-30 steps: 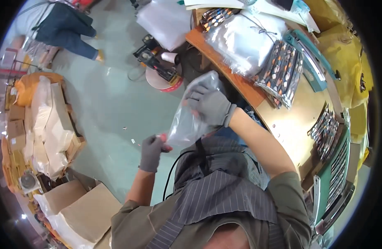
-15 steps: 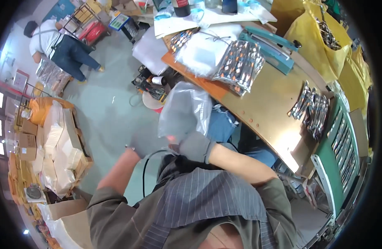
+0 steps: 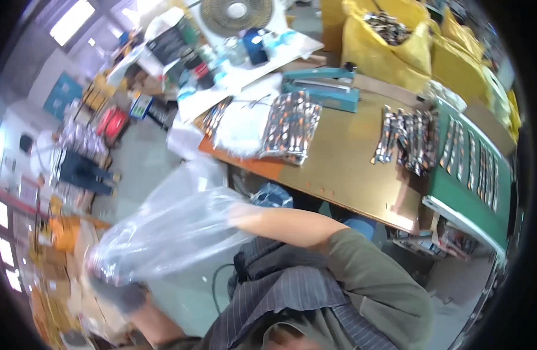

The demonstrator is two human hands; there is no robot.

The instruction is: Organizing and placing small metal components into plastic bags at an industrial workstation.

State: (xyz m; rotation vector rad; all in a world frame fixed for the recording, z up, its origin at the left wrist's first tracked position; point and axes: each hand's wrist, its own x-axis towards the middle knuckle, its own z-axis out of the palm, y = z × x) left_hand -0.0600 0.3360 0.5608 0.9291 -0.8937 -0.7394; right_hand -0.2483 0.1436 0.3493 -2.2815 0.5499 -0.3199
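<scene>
A large clear plastic bag point(image 3: 169, 224) is stretched out in front of my body, over the floor left of the workbench. My left hand point(image 3: 119, 291), in a grey glove, grips the bag's lower left end. My right hand point(image 3: 222, 210) reaches into or behind the plastic at the other end; film and blur hide its fingers. On the bench lies a clear packet of slim dark, orange and white sticks point(image 3: 292, 125), beside flat clear bags point(image 3: 240, 131).
A teal bag sealer point(image 3: 324, 93) stands on the bench point(image 3: 344, 175). Loose sticks point(image 3: 405, 137) lie beside a green conveyor belt point(image 3: 455, 186) carrying more. Yellow sacks point(image 3: 391, 52) stand behind. At left are stacked cartons point(image 3: 58, 271) and another person point(image 3: 76, 169).
The bag has opened out and been pulled to the left. My left hand has moved left and down with its end, while my right arm now reaches across to the plastic. The view has turned.
</scene>
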